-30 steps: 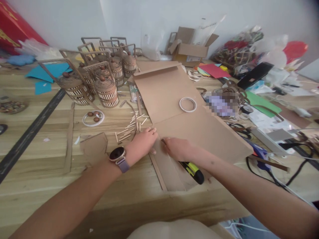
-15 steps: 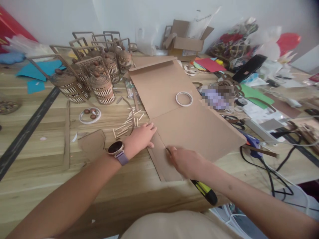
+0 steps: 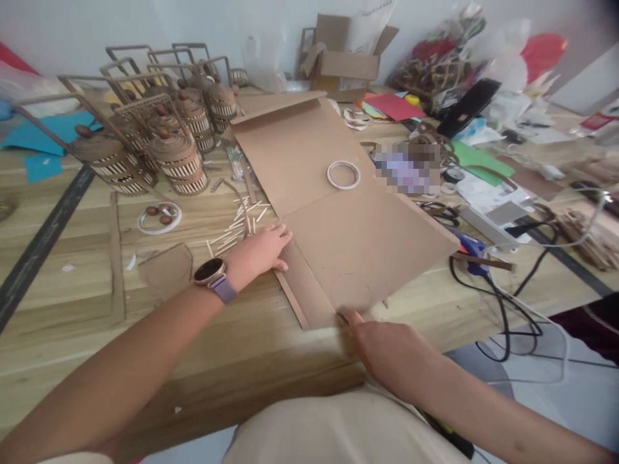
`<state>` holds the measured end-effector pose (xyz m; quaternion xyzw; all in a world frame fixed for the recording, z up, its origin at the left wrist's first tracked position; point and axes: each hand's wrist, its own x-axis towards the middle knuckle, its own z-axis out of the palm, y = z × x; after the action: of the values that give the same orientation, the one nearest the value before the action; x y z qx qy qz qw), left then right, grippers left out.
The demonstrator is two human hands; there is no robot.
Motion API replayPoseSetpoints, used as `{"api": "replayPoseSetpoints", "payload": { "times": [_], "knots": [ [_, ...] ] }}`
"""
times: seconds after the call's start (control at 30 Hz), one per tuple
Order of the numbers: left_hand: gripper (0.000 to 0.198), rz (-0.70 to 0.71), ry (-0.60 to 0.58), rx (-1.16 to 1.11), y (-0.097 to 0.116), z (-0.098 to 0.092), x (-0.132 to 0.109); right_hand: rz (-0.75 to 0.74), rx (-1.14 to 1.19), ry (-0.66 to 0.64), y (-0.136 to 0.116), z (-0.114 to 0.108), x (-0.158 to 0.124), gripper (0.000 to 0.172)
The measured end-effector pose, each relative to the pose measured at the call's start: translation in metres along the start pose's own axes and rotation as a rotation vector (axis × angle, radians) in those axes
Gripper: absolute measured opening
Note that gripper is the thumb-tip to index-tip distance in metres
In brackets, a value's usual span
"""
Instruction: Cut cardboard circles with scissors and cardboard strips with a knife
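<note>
My left hand, a watch on its wrist, lies flat with fingers stretched on the left edge of a large brown cardboard sheet. A long cut line runs from near those fingers toward the near edge of the sheet. At that near edge my right hand is closed around a utility knife. Its dark tip meets the cardboard, and most of the yellow-and-black handle is hidden behind my forearm. A faint drawn circle shows on the sheet just beyond the right hand. Farther up the cardboard rests a white ring.
Several lidded cardboard baskets with tall handles stand at left. Thin wooden sticks are scattered beside the sheet. Another white ring encircles brown balls. A blue glue gun and cables lie at right, an open box behind.
My right hand has drawn the knife along the cardboard toward me, lengthening the cut to the near edge. The left hand keeps its place on the sheet. The whole view has shifted slightly.
</note>
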<state>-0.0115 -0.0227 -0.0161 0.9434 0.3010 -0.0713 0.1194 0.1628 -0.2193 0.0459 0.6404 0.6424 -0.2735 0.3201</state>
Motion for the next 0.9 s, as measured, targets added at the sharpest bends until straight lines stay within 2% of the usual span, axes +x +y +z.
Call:
{"api": "replayPoseSetpoints", "payload": {
  "times": [0.2, 0.33, 0.37, 0.5, 0.6, 0.7, 0.77, 0.9],
  "knots": [
    [0.068, -0.018, -0.01, -0.008, -0.001, -0.002, -0.001, 0.03, 0.034, 0.024, 0.012, 0.034, -0.015, 0.051],
    [0.069, -0.028, -0.014, -0.025, -0.002, -0.001, -0.005, -0.11, 0.142, 0.113, 0.043, 0.055, -0.028, 0.033],
    [0.07, -0.035, -0.01, -0.029, -0.002, 0.0, -0.007, -0.115, 0.188, 0.151, 0.053, 0.056, -0.03, 0.03],
    [0.071, -0.11, 0.047, -0.026, 0.0, 0.003, -0.018, 0.083, 0.28, 0.296, 0.098, 0.049, -0.021, 0.031],
    [0.069, -0.159, 0.126, -0.013, 0.002, 0.0, -0.019, 0.119, 0.275, 0.365, 0.127, 0.041, -0.008, 0.029],
    [0.053, -0.183, 0.222, -0.007, 0.008, -0.011, -0.007, 0.097, 0.283, 0.419, 0.147, 0.037, 0.002, 0.028],
    [0.044, -0.179, 0.279, -0.007, 0.014, -0.02, 0.008, 0.059, 0.329, 0.473, 0.157, 0.038, 0.007, 0.029],
    [0.031, -0.117, 0.35, 0.001, 0.027, -0.035, 0.06, 0.038, 0.556, 0.606, 0.172, 0.04, 0.019, 0.035]
  ]
}}
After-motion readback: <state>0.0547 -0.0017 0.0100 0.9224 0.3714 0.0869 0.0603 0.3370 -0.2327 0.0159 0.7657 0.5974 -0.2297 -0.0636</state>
